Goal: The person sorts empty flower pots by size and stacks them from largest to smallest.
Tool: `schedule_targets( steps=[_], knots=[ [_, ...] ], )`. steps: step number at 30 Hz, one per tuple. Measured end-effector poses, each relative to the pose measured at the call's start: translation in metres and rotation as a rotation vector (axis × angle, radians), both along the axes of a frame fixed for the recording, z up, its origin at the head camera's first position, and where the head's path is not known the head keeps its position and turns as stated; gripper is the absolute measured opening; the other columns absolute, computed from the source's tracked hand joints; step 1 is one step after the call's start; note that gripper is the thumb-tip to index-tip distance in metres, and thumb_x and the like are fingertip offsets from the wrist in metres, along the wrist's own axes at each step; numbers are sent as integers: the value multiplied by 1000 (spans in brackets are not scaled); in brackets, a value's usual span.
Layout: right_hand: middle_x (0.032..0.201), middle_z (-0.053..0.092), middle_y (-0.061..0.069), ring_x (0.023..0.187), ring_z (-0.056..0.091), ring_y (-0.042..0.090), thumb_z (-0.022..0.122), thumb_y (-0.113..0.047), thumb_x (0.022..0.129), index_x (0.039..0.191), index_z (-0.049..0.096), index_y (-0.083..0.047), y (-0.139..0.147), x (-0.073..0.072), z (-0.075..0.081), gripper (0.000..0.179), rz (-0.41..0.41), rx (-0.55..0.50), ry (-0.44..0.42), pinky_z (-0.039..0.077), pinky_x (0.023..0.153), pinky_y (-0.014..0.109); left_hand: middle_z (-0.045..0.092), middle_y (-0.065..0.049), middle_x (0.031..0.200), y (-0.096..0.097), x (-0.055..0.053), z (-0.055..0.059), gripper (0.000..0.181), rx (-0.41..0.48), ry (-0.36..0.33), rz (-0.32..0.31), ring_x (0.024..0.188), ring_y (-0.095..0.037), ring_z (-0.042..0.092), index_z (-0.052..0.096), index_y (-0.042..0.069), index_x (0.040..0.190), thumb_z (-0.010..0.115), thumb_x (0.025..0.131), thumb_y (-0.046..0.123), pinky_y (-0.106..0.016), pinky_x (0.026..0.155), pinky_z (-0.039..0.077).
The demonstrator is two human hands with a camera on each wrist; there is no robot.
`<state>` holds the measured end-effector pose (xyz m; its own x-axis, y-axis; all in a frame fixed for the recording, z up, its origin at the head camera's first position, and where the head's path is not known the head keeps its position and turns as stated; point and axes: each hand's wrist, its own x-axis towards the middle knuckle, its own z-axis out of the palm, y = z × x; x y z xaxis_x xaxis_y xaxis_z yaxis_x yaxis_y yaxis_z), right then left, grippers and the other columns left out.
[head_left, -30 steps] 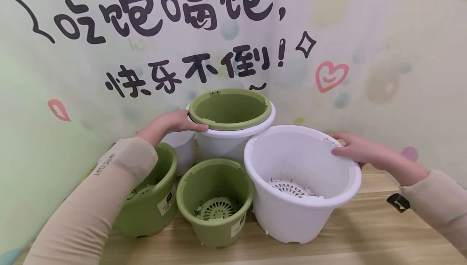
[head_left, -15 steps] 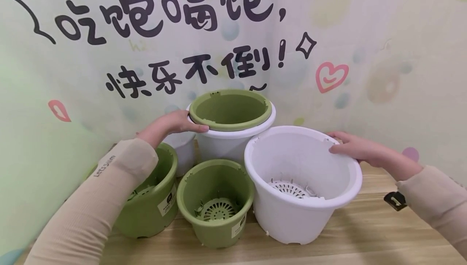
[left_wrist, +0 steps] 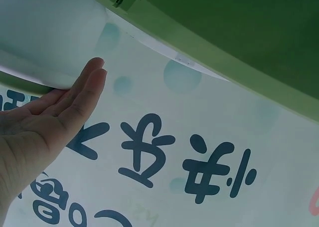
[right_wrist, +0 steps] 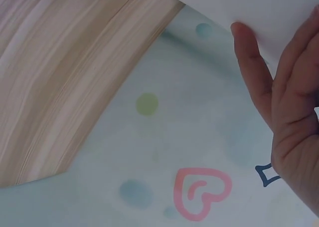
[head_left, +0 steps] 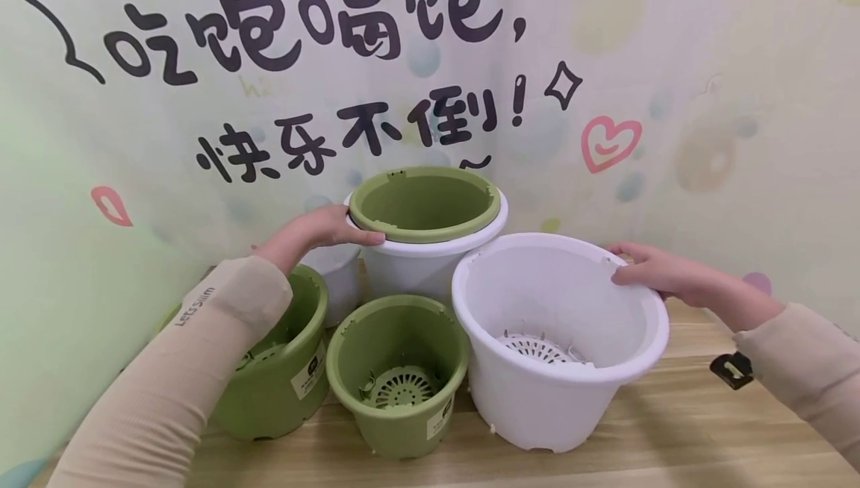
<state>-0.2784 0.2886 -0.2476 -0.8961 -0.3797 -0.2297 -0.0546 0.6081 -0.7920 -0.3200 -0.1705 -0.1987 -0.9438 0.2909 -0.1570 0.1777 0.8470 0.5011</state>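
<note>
In the head view, my left hand [head_left: 322, 227] holds the rim of a white flowerpot [head_left: 410, 268] at the back, its thumb along the rim. A green flowerpot [head_left: 430, 204] is nested inside that pot. The left wrist view has the left fingers [left_wrist: 84, 95] against the white pot's outside; the thumb is hidden there. My right hand [head_left: 678, 275] grips the far right rim of a large white flowerpot [head_left: 537, 406], thumb inside and fingers outside. That pot stands upright on the table, slatted base visible within.
A small green flowerpot [head_left: 396, 428] stands front centre, a larger green flowerpot [head_left: 275, 398] to its left, partly behind my left sleeve. Another white pot [head_left: 339, 286] shows behind them. The wooden table [head_left: 672, 428] meets a printed wall cloth [head_left: 705, 100]. A small black piece [head_left: 732, 370] sits by the right cuff.
The right hand shifts very slightly along the large white pot's rim, then back. The whole view drifts slightly downward. Both hands keep their hold and the pots stay in place.
</note>
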Motion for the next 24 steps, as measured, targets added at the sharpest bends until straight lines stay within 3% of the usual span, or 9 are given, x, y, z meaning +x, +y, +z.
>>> schedule_targets(
  steps=[13,24],
  knots=[
    [88,62,12,69,66,22,46,-11,91,133,16,6,29,7,0,54,-8,-2,-22,55,60,36,26,-32,142,0,2,-1,86,-3,-3,2,131,-42,26,16,-4,143,63,84,39,-49,109,21],
    [86,60,7,67,64,17,42,-13,93,132,16,9,54,9,9,52,-69,50,22,54,60,33,27,-32,141,0,1,-1,85,-16,0,6,131,-42,27,18,-5,142,62,84,40,-49,109,22]
  ],
)
